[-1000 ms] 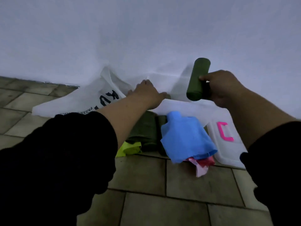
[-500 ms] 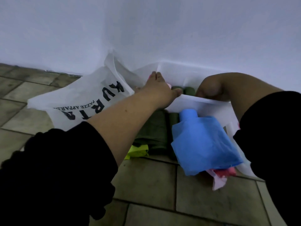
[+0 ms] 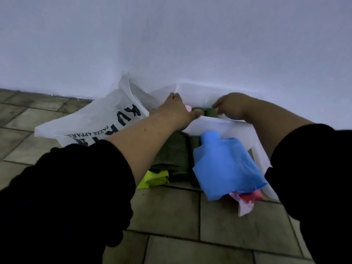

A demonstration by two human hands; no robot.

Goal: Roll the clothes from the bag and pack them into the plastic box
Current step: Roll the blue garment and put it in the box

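A white plastic box (image 3: 219,124) stands against the wall. Inside it I see two dark green rolls (image 3: 198,112) and a pink roll (image 3: 187,107). My left hand (image 3: 175,111) lies across the box's left corner with its thumb on the near rim. Over the box, my right hand (image 3: 231,108) has relaxed fingers, whose tips are at the right green roll (image 3: 210,112). The white bag (image 3: 95,122) with black letters lies to the left. A blue cloth (image 3: 226,164) drapes over the box's front.
Folded dark green clothes (image 3: 171,151) and a yellow-green cloth (image 3: 154,178) lie on the tiled floor (image 3: 181,216) in front of the box. A pink and red cloth (image 3: 247,199) sticks out under the blue one. The white wall (image 3: 171,44) is right behind the box.
My right hand brought the green roll down from above the box into it, then loosened and rose slightly. My left hand stayed on the box's corner.
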